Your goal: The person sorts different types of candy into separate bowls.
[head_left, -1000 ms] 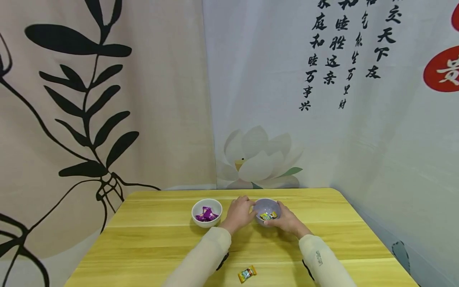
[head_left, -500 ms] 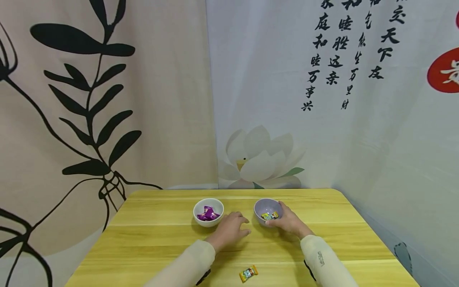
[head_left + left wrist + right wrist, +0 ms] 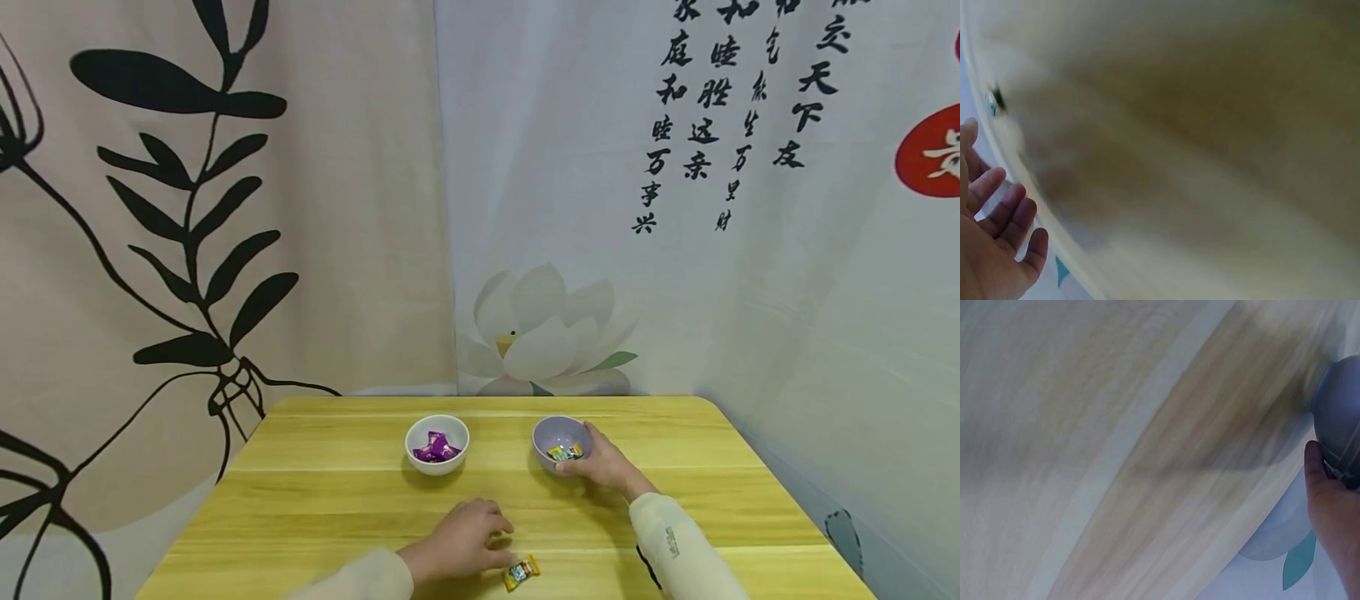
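Observation:
My left hand (image 3: pixel 468 537) hovers low near the table's front, fingers loosely bent and spread, holding nothing. Just beside its thumb lies a small yellow wrapped candy (image 3: pixel 521 573); whether they touch I cannot tell. In the left wrist view the hand (image 3: pixel 997 231) shows its palm, and the candy (image 3: pixel 995 100) is a blurred spot beyond the fingers. My right hand (image 3: pixel 609 465) grips the right side of a lavender bowl (image 3: pixel 551 431), thumb at the front. Yellow wrapped candy (image 3: pixel 566 452) lies inside that bowl. The right wrist view shows the bowl's outside (image 3: pixel 1341 406) against the hand (image 3: pixel 1335 519).
A white bowl (image 3: pixel 437 468) with several purple wrapped candies (image 3: pixel 437 447) stands left of the lavender bowl. Both rest on a wooden table (image 3: pixel 315 492). Behind it hangs a printed curtain (image 3: pixel 360 208).
My left hand has left the lavender bowl's side and come back toward the front, down to the loose candy. The right hand stays on the bowl.

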Demonstrator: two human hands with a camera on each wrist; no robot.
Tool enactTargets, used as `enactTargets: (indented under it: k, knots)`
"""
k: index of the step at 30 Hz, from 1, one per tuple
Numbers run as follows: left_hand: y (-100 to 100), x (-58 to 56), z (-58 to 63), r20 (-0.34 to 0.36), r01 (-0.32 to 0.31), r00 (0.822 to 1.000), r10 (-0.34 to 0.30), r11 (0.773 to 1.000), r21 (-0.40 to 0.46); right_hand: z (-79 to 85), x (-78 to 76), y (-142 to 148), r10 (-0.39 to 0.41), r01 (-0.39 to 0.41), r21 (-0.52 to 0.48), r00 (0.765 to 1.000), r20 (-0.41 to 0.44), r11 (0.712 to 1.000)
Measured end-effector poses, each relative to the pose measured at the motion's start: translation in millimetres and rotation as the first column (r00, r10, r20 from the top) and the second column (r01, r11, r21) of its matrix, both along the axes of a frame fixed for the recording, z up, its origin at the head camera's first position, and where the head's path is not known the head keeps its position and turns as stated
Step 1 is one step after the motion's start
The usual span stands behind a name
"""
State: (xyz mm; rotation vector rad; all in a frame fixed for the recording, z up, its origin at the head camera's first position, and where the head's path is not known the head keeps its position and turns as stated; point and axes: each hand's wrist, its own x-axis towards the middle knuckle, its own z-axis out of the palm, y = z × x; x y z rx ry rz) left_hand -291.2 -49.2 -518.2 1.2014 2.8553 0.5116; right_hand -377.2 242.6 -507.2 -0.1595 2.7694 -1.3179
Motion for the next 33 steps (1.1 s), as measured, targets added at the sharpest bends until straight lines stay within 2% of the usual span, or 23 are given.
enactTargets:
  k: [6, 12, 18, 23, 28, 33]
  knots:
    - [5, 14.3, -7.9, -0.015, 0.03, 0.999, -0.03, 0.999, -0.018, 0.8, 2.4, 1, -0.007, 0.007, 0.007, 1.0, -0.007, 1.0]
    - [12, 17.1, -12.0, -0.084, 0.033, 0.996, -0.037, 0.998, -0.05, -0.6, 3.3, 1, -0.011, 0.011, 0.011, 1.0, -0.007, 1.0]
    - [12, 13.9, -11.7, -0.09, 0.059, 0.994, -0.066, 0.996, -0.071, -1.2, 3.5, 1, -0.013, 0.013, 0.004, 1.0, -0.001, 1.0]
    - [9, 10.5, -11.0, -0.088, 0.068, 0.994, -0.072, 0.997, -0.047, -1.0, 1.9, 1, -0.009, 0.009, 0.006, 1.0, -0.003, 1.0]
    - [6, 3.3, -11.0, -0.097, 0.003, 0.995, -0.004, 1.0, -0.013, -1.0, 0.7, 0, -0.005, 0.005, 0.008, 1.0, -0.007, 1.0]
    - [4, -9.2, -9.1, -0.141, -0.049, 0.988, 0.054, 0.998, 0.044, -0.5, 0.5, 0, 0.0, 0.0, 0.008, 1.0, -0.01, 1.0]
